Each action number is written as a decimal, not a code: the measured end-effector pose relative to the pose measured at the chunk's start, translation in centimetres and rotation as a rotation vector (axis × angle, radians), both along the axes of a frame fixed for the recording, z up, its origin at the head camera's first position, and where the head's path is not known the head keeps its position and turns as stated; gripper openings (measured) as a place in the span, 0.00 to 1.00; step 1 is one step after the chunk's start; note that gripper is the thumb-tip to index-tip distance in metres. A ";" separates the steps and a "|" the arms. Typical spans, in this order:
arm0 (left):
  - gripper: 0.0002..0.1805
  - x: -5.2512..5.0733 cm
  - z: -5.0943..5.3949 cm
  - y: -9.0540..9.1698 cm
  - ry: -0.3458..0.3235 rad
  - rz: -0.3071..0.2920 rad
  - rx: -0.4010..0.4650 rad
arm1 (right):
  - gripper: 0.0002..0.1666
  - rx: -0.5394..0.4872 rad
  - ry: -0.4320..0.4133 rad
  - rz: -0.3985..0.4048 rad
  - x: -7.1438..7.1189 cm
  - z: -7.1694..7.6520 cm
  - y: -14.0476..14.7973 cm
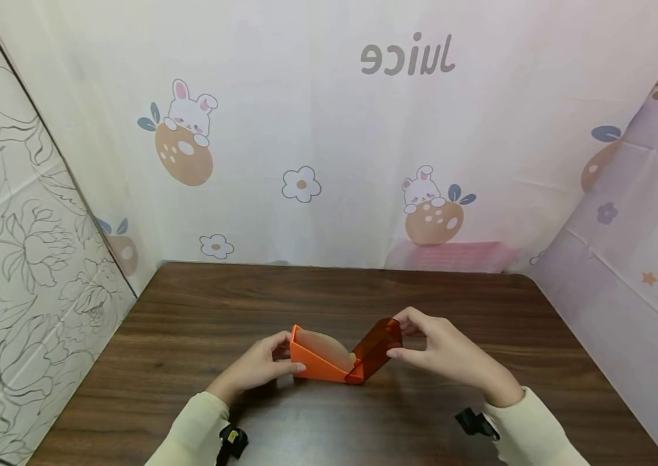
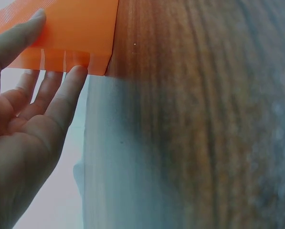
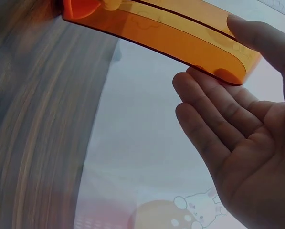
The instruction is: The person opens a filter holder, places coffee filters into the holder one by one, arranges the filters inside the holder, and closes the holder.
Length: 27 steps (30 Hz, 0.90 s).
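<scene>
An orange wedge-shaped box stands on the table with its see-through amber lid swung open to the right. The two parts meet at the box's low right end. Inside the box shows a pale, curved piece; its kind is unclear. My left hand grips the tall left end, thumb on the front wall and fingers at the end face. With thumb and fingers, my right hand holds the lid's free end. In the right wrist view the thumb lies on one face of the lid.
The dark wood-grain table runs back to a printed curtain. A flower-patterned panel stands on the left, and more curtain hangs on the right. Something pink shows behind the table's back edge.
</scene>
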<state>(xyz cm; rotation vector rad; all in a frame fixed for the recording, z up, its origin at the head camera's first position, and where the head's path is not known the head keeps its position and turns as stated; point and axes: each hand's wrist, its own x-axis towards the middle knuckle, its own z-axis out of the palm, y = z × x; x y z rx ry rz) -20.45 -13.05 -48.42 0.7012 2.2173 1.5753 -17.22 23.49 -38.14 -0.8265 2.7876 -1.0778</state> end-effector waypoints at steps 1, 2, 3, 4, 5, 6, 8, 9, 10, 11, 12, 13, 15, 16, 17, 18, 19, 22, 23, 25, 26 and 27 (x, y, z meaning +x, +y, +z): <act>0.18 0.0 0.0 0.0 0.001 0.000 -0.002 | 0.23 -0.005 0.005 0.005 -0.1 0.0 -0.1; 0.18 0.0 0.0 0.0 0.004 0.001 -0.005 | 0.23 -0.009 0.010 0.011 -0.1 0.0 -0.2; 0.18 -0.1 0.0 0.0 0.004 0.001 -0.005 | 0.23 -0.016 0.015 0.019 -0.2 0.0 -0.3; 0.18 -0.1 0.0 0.0 0.002 0.001 -0.007 | 0.23 -0.023 0.020 0.026 -0.2 -0.1 -0.5; 0.18 -0.1 0.0 0.0 0.001 0.002 -0.005 | 0.22 -0.029 0.025 0.033 -0.3 -0.1 -0.6; 0.18 0.0 0.0 0.0 -0.001 0.003 -0.005 | 0.22 -0.035 0.030 0.040 -0.3 -0.2 -0.7; 0.18 0.0 0.1 0.0 -0.006 0.002 0.003 | 0.22 -0.053 0.036 0.052 -0.4 -0.3 -1.1; 0.18 0.0 0.1 0.1 -0.010 0.002 0.007 | 0.22 -0.064 0.034 0.056 -0.5 -0.4 -1.3; 0.18 0.0 0.1 0.1 -0.012 0.001 0.010 | 0.23 -0.070 0.034 0.056 -0.5 -0.4 -1.6; 0.18 0.0 0.0 0.1 -0.013 0.000 0.012 | 0.23 -0.079 0.032 0.058 -0.6 -0.5 -1.9; 0.18 0.0 0.0 0.1 -0.014 -0.001 0.014 | 0.23 -0.089 0.029 0.060 -0.6 -0.5 -2.1; 0.18 0.0 0.0 0.1 -0.015 -0.002 0.017 | 0.23 -0.096 0.030 0.061 -0.6 -0.6 -2.4; 0.18 -0.1 -0.1 0.1 -0.014 -0.003 0.016 | 0.24 -0.104 0.031 0.063 -0.7 -0.6 -3.0; 0.18 -0.2 -0.2 0.1 -0.013 -0.004 0.014 | 0.24 -0.107 0.032 0.063 -0.7 -0.7 -3.3; 0.18 -0.2 -0.2 0.1 -0.013 -0.003 0.013 | 0.24 -0.112 0.032 0.065 -0.8 -0.7 -3.6; 0.18 -0.2 -0.2 0.1 -0.014 -0.003 0.013 | 0.24 -0.114 0.035 0.065 -0.8 -0.8 -3.8; 0.18 -0.2 -0.3 0.1 -0.013 -0.003 0.012 | 0.25 -0.116 0.038 0.066 -0.9 -0.9 -4.0; 0.18 -0.2 -0.3 0.1 -0.012 0.001 0.008 | 0.25 -0.127 0.041 0.073 -1.0 -1.0 -4.5; 0.18 -0.2 -0.2 0.1 -0.014 0.000 0.010 | 0.25 -0.131 0.046 0.076 -1.1 -1.0 -4.7; 0.19 -0.2 -0.2 0.1 -0.015 0.001 0.009 | 0.25 -0.141 0.049 0.084 -1.1 -1.0 -5.0; 0.18 -0.2 -0.3 0.1 -0.013 0.000 0.010 | 0.25 -0.145 0.051 0.087 -1.1 -1.0 -5.1; 0.18 -0.2 -0.3 0.1 -0.013 0.001 0.008 | 0.25 -0.147 0.053 0.089 -1.1 -1.0 -5.3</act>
